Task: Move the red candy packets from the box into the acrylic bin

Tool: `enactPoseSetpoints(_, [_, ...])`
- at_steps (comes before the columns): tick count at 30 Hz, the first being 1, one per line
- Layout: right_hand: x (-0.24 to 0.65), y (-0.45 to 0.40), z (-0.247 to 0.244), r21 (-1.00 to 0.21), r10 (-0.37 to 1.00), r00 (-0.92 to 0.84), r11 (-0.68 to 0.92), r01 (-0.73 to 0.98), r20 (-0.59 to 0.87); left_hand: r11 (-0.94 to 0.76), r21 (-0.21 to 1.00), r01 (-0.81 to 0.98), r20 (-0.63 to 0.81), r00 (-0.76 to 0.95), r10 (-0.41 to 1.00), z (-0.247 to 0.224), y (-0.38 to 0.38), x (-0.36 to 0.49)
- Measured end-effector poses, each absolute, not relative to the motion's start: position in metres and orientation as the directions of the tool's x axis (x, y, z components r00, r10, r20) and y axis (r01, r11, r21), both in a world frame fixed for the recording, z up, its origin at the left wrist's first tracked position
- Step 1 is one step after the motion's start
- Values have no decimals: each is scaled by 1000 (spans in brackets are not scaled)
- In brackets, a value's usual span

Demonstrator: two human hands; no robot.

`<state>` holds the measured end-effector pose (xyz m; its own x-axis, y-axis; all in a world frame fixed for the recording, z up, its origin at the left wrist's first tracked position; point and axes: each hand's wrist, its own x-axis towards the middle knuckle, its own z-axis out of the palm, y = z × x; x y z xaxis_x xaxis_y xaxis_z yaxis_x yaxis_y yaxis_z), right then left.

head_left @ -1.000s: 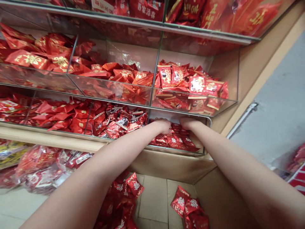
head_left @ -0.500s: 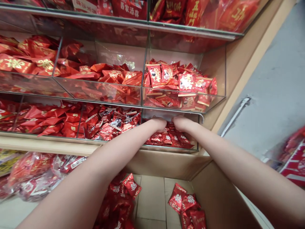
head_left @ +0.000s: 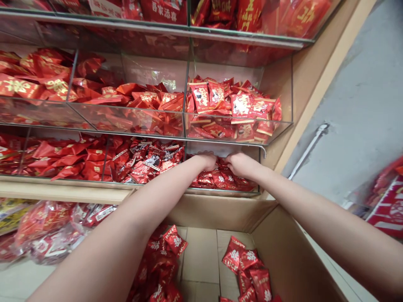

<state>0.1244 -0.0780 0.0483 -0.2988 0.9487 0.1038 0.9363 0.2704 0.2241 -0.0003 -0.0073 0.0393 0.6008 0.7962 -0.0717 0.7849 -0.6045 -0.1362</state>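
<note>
Both my hands reach into the lower right compartment, over red candy packets (head_left: 220, 181) with silver and white characters. On its left side, my left hand (head_left: 208, 160) is bent down with its fingers curled in among the packets; its fingertips are hidden. My right hand (head_left: 241, 165) is closed at the right side, knuckles toward the middle, its fingertips touching the packets. Whether either hand holds a packet cannot be seen. A small gap separates the hands. Below my arms stands an open cardboard box (head_left: 217, 212) with matching packets (head_left: 247, 266) inside, in a left and a right pile.
Clear shelf dividers (head_left: 186, 92) and a shelf edge (head_left: 220, 141) lie just above my hands. Neighbouring compartments hold other red packets (head_left: 153, 157). Bagged goods (head_left: 47, 226) lie at the lower left. A wooden side panel (head_left: 317, 92) and grey wall (head_left: 352, 96) bound the right.
My right hand has turned and its fingers now show curled on the packets. My left hand has shifted slightly. The whole view has moved a little, sliding the shelves left.
</note>
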Motion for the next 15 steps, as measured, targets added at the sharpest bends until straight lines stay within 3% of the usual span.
enactPoseSetpoints(3, [122,-113,49,221,913,-379,342,913,153,-609,-122,783,-101,601,793,41,-10,1])
enactPoseSetpoints(8, [109,-174,35,182,816,-571,551,815,85,-650,-110,752,-134,636,760,47,-10,0])
enactPoseSetpoints(11, [108,-179,35,240,810,-563,521,819,164,-650,-112,751,-135,637,759,52,-11,-3])
enactPoseSetpoints(15, [114,-148,44,139,866,-475,457,878,156,-648,-120,752,-132,635,762,58,-18,-10])
